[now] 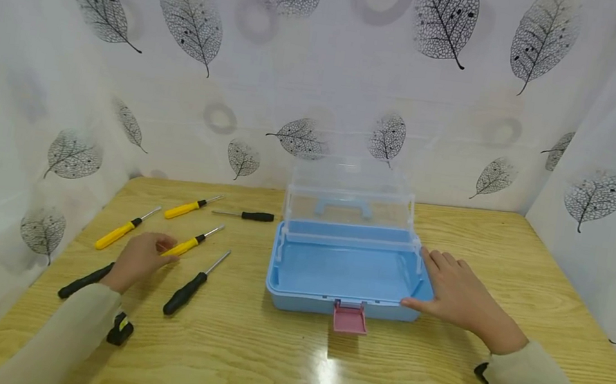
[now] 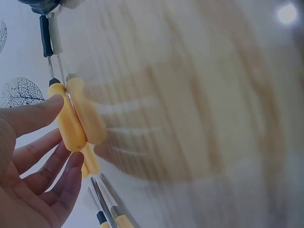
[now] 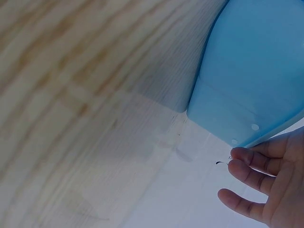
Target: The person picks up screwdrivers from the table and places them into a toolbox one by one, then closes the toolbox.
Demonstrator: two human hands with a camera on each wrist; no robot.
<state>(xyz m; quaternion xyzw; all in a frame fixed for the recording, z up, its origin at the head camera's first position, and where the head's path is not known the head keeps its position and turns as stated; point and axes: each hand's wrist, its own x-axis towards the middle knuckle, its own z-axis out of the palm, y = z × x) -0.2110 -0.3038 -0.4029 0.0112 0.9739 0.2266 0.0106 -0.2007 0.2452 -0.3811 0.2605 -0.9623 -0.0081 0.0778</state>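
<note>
My left hand [image 1: 141,258] pinches the handle of a yellow screwdriver [image 1: 185,246] between thumb and fingers, at the left of the table. The left wrist view shows the thumb on the yellow handle [image 2: 71,121], its shaft pointing away. A light-blue toolbox [image 1: 347,272] stands with its clear lid [image 1: 347,207] raised and its pink latch [image 1: 349,319] hanging down. Against the box's right end rests my right hand [image 1: 454,296], thumb at the front rim. In the right wrist view its fingers are loosely extended, with fingertips touching the blue box [image 3: 251,80] near the rim.
Around my left hand lie two yellow screwdrivers [image 1: 118,235] [image 1: 189,207], a small black one [image 1: 255,216], a larger black one [image 1: 186,293] and a black handle [image 1: 86,279] partly hidden by the arm. A leaf-patterned curtain [image 1: 323,77] encloses the wooden table [image 1: 239,358].
</note>
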